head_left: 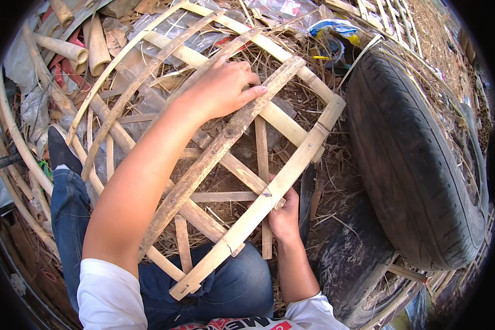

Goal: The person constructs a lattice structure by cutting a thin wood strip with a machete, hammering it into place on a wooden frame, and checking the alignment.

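A lattice frame of split bamboo slats (225, 138) lies tilted across my lap, its far side over the litter. My left hand (224, 91) reaches over the top, fingers curled round a slat and thumb pressing on a mottled brown one. Under the pale end slat (237, 223), my right hand (283, 217) grips the frame's near right side from below; part of its fingers is hidden behind the wood. A small dark wire tie (267, 193) sits on that end slat close to my right hand.
A large black tyre (418, 159) stands at the right, with another dusty tyre (349, 256) low beside my right forearm. Cut bamboo tubes (63, 48) and curved strips lie at the left. A blue and yellow plastic bag (334, 28) and dry straw litter the ground beyond.
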`<state>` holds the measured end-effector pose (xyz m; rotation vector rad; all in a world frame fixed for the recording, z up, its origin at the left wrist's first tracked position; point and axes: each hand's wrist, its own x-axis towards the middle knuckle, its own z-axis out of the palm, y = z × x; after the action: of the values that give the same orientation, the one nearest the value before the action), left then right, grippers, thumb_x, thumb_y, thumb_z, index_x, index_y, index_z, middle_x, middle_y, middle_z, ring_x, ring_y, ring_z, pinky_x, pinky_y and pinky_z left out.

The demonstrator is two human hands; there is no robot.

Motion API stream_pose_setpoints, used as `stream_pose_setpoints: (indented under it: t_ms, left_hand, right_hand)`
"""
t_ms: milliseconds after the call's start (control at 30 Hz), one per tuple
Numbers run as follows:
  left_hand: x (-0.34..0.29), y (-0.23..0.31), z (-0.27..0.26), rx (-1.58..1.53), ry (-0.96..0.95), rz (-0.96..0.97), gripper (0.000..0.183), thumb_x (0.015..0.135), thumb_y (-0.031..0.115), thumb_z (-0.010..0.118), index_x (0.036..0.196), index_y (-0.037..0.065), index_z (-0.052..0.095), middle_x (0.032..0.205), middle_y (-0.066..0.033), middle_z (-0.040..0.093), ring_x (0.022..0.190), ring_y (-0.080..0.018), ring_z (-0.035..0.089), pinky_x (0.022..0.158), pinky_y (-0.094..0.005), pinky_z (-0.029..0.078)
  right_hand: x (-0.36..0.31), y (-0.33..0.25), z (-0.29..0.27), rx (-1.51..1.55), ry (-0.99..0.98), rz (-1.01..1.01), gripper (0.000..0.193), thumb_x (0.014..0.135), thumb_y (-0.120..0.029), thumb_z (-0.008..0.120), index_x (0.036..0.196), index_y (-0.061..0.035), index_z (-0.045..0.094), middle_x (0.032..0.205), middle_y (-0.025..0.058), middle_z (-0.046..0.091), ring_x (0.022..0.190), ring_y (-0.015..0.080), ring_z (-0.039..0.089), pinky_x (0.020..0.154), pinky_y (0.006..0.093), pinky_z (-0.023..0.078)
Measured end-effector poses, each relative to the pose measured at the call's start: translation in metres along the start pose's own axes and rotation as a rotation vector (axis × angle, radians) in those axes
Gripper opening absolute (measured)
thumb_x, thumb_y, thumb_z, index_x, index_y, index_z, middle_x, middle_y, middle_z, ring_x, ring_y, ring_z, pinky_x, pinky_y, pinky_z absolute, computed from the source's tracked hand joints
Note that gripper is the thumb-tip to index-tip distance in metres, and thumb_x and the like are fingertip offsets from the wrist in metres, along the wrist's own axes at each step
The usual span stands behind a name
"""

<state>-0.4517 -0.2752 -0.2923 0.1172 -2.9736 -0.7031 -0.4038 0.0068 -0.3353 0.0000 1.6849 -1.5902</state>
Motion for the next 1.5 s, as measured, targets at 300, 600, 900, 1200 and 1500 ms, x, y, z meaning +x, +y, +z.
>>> stream_pose_setpoints:
  t_ms: [300, 600, 900, 1200, 1500]
  left_hand:
    - [0.0, -0.003, 0.002, -0.087, 0.052, -0.051, 0.036, 0.089, 0.039, 0.062, 0.093, 0.005, 0.073, 0.092, -0.0123, 0.064, 0.101, -0.0337, 0.056, 0.096, -0.0434, 0.041]
    - [0.003, -0.001, 0.0, -0.119, 0.028, -0.09, 0.035, 0.088, 0.039, 0.064, 0.093, 0.006, 0.073, 0.091, -0.0114, 0.064, 0.1, -0.032, 0.055, 0.095, -0.0427, 0.041]
    - [0.005, -0.003, 0.001, -0.092, 0.037, -0.082, 0.037, 0.087, 0.041, 0.065, 0.091, 0.005, 0.072, 0.092, -0.0111, 0.064, 0.103, -0.0328, 0.054, 0.098, -0.0436, 0.039]
    - [0.003, -0.006, 0.002, -0.07, 0.025, -0.056, 0.041, 0.088, 0.044, 0.061, 0.092, 0.004, 0.071, 0.087, -0.0127, 0.062, 0.099, -0.0315, 0.055, 0.099, -0.0421, 0.037]
    - [0.003, -0.012, 0.013, -0.041, 0.105, 0.0, 0.042, 0.089, 0.045, 0.059, 0.095, 0.005, 0.072, 0.085, -0.0124, 0.063, 0.091, -0.0304, 0.059, 0.098, -0.0412, 0.039]
  right_hand:
    - [0.003, -0.01, -0.006, -0.214, -0.085, -0.159, 0.04, 0.08, 0.007, 0.061, 0.119, 0.0033, 0.055, 0.107, 0.0093, 0.062, 0.096, 0.0158, 0.06, 0.085, 0.0303, 0.05]
    - [0.001, -0.017, -0.004, -0.155, -0.078, -0.051, 0.045, 0.074, 0.003, 0.065, 0.118, 0.0056, 0.057, 0.108, 0.0125, 0.064, 0.105, 0.0208, 0.059, 0.096, 0.035, 0.043]
    - [0.007, -0.013, -0.01, -0.221, -0.121, -0.088, 0.048, 0.073, 0.001, 0.07, 0.119, 0.0045, 0.055, 0.108, 0.0117, 0.062, 0.103, 0.0198, 0.059, 0.093, 0.0341, 0.046]
    - [0.002, -0.016, -0.01, -0.12, -0.159, -0.033, 0.048, 0.074, 0.002, 0.07, 0.119, 0.0062, 0.055, 0.102, 0.0089, 0.064, 0.092, 0.015, 0.062, 0.085, 0.0306, 0.05]
    - [-0.009, -0.012, -0.01, -0.046, -0.036, 0.011, 0.017, 0.082, -0.002, 0.066, 0.098, 0.0051, 0.066, 0.092, 0.0049, 0.068, 0.086, 0.0099, 0.061, 0.078, 0.0257, 0.047]
